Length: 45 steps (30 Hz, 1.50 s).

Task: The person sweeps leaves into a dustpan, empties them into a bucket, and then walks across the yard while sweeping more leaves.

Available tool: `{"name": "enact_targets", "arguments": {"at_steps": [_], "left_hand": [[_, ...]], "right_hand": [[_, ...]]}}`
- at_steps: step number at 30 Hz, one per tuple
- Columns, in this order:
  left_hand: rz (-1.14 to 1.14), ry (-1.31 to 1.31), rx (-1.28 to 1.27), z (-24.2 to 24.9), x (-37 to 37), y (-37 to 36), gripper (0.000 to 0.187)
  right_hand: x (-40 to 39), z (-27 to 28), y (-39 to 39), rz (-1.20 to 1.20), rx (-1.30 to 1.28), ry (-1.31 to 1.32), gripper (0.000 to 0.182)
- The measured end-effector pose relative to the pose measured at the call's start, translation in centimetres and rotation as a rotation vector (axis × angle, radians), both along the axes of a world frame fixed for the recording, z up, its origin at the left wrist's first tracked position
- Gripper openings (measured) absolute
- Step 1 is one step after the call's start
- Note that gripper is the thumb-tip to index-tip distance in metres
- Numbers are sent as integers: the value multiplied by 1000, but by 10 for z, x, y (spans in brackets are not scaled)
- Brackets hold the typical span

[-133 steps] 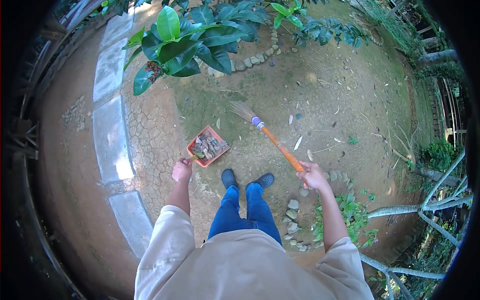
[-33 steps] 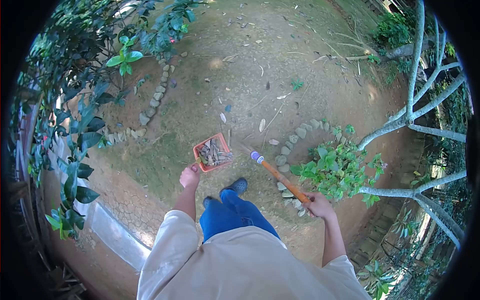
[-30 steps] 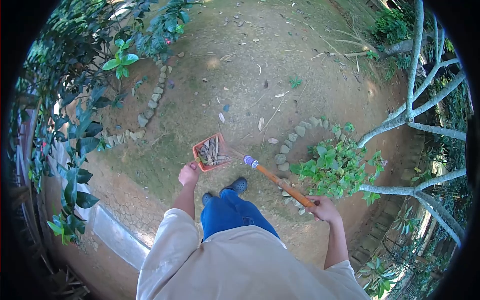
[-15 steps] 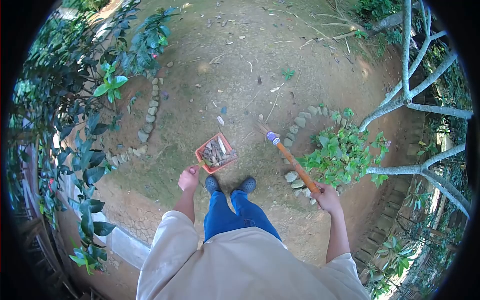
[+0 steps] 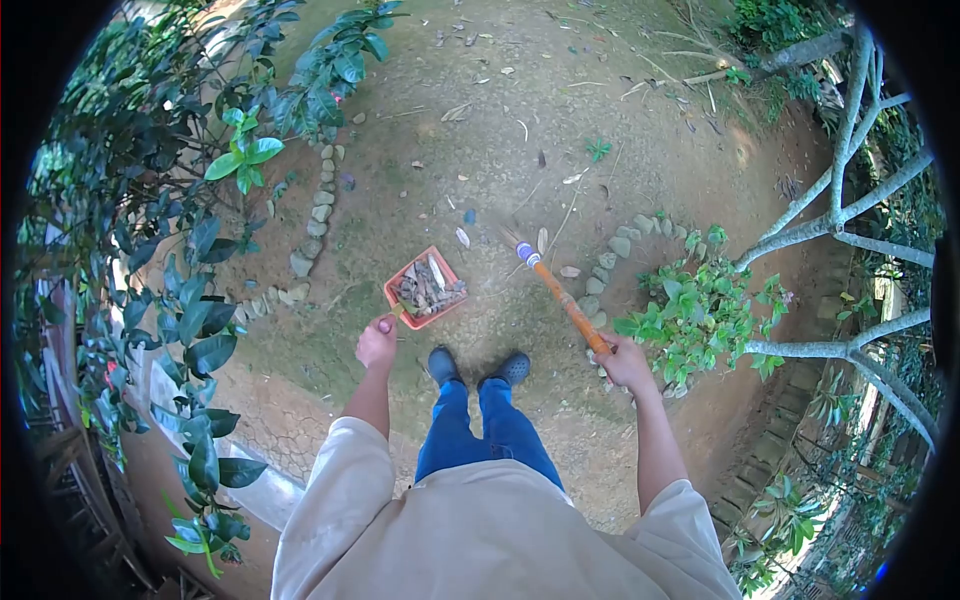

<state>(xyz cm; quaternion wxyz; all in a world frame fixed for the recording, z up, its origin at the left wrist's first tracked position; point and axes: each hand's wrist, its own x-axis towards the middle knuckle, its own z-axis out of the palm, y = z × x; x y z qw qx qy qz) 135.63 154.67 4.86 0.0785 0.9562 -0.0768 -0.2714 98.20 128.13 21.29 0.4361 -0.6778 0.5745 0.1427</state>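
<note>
My left hand is closed around the short handle of an orange dustpan, left of centre, just ahead of my shoes. Dry leaves and bits of debris lie inside it. In my right hand is a broom with an orange-brown stick and a purple-and-white band near its lower end. The stick slants forward and left, and its bristles are blurred against the soil. A pale dry leaf lies on the ground between dustpan and bristles.
Rows of stones edge a bed on the left, and more stones curve around a leafy bush on the right. Pale tree branches reach in from the right. Dark foliage hangs at left. Fallen leaves and twigs dot the ground.
The broom's bristle end has swung left relative to my feet, and my right hand has moved left too. The dustpan stays in my left hand. The view has shifted slightly.
</note>
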Motion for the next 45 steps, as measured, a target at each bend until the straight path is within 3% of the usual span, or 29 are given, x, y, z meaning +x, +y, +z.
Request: {"name": "enact_targets", "arguments": {"at_steps": [5,15,29,34,38,45], "left_hand": [[16,10,-9,-28,15,6,36],[1,-45,-36,-29,26,23,30],[35,94,-42,-57,41,22,50],[16,111,-55,-48,42,22,52],[6,107,-68,-53,38,23,50],[49,109,-73,-54,37,30,47]], "right_hand": [[5,24,26,54,203,-8,57],[-16,75,57,-102,147,-51,55],[51,-10,6,-32,-112,-5,57],[76,-12,18,56,-23,14,56],[64,14,37,170,141,65,57],[26,71,77,-47,204,-55,55]]}}
